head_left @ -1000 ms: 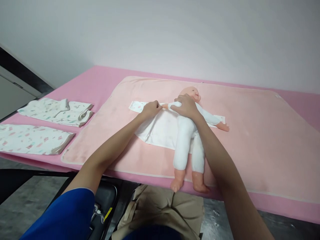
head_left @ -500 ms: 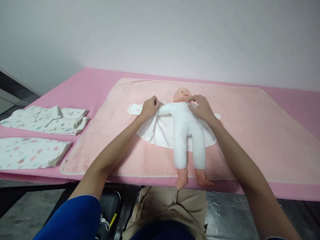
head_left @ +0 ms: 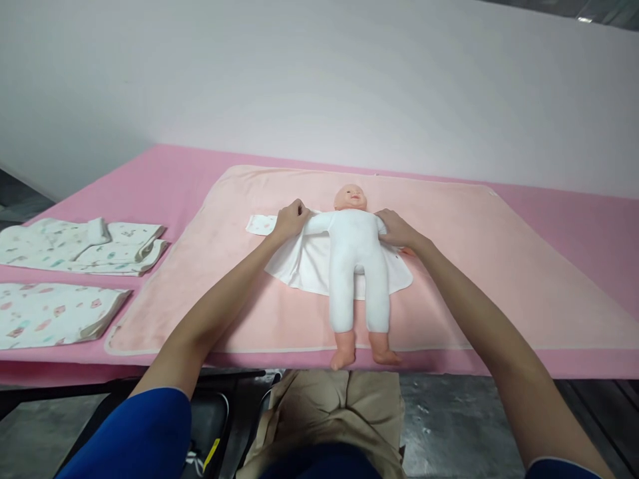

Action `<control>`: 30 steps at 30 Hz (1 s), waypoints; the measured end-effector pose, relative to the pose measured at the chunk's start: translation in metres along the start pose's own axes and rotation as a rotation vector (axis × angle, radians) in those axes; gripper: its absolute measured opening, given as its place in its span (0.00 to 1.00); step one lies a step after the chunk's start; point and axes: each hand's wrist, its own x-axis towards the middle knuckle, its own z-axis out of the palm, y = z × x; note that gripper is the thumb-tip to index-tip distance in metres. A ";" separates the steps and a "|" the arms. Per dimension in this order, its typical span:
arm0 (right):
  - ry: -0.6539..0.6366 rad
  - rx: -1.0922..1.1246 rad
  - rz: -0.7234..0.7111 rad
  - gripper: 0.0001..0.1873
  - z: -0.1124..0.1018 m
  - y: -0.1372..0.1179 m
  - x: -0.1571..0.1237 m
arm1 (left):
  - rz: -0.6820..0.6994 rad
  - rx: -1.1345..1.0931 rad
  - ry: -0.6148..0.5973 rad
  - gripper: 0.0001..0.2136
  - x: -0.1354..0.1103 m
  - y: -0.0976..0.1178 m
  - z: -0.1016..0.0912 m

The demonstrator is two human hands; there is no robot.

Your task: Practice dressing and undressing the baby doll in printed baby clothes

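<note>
A baby doll [head_left: 355,243] with a white cloth body lies on its back, bare feet toward me. Under it a white baby shirt [head_left: 304,269] is spread open, with a patterned sleeve [head_left: 260,224] sticking out at the left. My left hand [head_left: 293,218] is closed round the end of the doll's arm on the left, hiding the doll's hand there. On the right, my right hand [head_left: 397,228] is closed over the doll's other arm near the shoulder. That arm's pink hand [head_left: 407,251] shows just below my wrist.
A peach blanket [head_left: 479,279] lies beneath the doll on a pink-covered table [head_left: 559,213]. At the left are two folded patterned cloth items, one garment [head_left: 120,243] behind the other cloth [head_left: 54,313]. A wall [head_left: 319,80] rises behind the table. A black chair or bag [head_left: 210,412] is below.
My right hand has moved from beside the doll's chin and chest outward and down onto its arm. My left hand stays at the other arm. The whole view has shifted slightly.
</note>
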 end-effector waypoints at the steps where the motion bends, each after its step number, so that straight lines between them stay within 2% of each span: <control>1: 0.025 0.029 0.022 0.30 0.000 -0.005 -0.001 | 0.003 -0.003 -0.001 0.10 0.000 0.000 0.000; 4: 0.062 0.131 0.067 0.27 0.000 -0.029 0.002 | 0.015 -0.047 0.003 0.10 0.003 0.001 0.002; 8: 0.056 0.233 0.016 0.24 0.002 -0.065 0.022 | 0.030 -0.201 0.040 0.09 0.010 0.000 0.000; 12: 0.013 0.236 0.026 0.24 0.008 -0.073 0.035 | 0.037 -0.260 -0.017 0.07 0.012 -0.001 -0.006; 13: 0.054 0.201 0.033 0.24 0.013 -0.072 0.032 | 0.035 -0.233 -0.043 0.07 0.011 0.000 -0.008; 15: 0.247 0.084 0.062 0.22 0.026 -0.072 0.017 | 0.037 -0.132 -0.046 0.07 0.006 0.004 -0.011; 17: 0.435 -0.018 0.110 0.13 0.043 -0.077 -0.007 | 0.097 0.007 0.032 0.05 -0.001 0.014 -0.011; 18: 0.454 -0.028 0.133 0.07 0.052 -0.081 -0.019 | 0.155 0.076 0.078 0.03 -0.004 0.023 -0.008; 20: 0.343 0.027 0.143 0.06 0.068 -0.087 -0.038 | 0.307 0.172 0.109 0.06 -0.011 0.047 0.003; 21: 0.265 0.066 0.132 0.07 0.073 -0.089 -0.044 | 0.389 0.195 0.071 0.08 -0.014 0.062 0.012; 23: 0.160 0.121 0.128 0.07 0.080 -0.087 -0.047 | 0.533 0.243 -0.094 0.12 -0.016 0.095 0.036; 26: 0.136 0.135 0.202 0.12 0.083 -0.079 -0.040 | 0.638 0.420 -0.406 0.17 -0.011 0.135 0.075; 28: 0.144 0.121 0.249 0.14 0.084 -0.075 -0.037 | 0.625 0.540 -0.538 0.20 -0.005 0.146 0.091; 30: 0.173 0.093 0.278 0.12 0.086 -0.073 -0.039 | 0.605 0.562 -0.526 0.22 -0.001 0.145 0.096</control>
